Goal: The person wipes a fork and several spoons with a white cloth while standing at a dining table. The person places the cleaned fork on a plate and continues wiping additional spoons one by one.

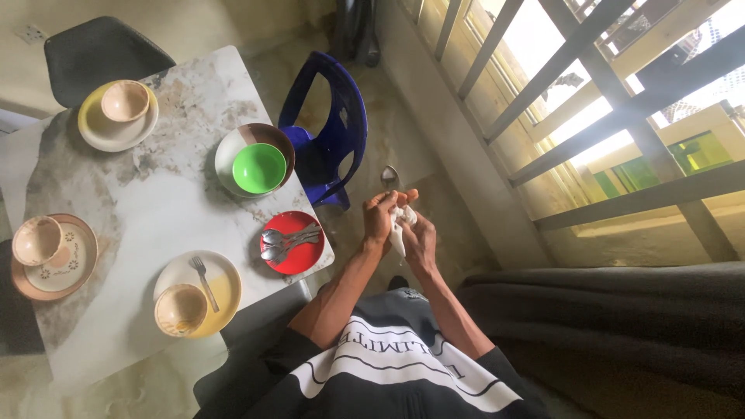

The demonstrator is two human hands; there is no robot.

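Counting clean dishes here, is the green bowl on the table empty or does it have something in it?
Empty. The green bowl sits upright inside a larger bowl on the marble table, and its inside shows only plain green.

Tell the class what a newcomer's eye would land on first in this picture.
Probably the two hands, left hand and right hand, raised together beside the table, holding a spoon and a white cloth. Next, the bright green bowl and red plate of spoons near the marble table's edge.

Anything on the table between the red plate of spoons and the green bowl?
Nothing. In the head view, only bare marble tabletop lies between the red plate and the green bowl, which sits in a white-and-brown plate.
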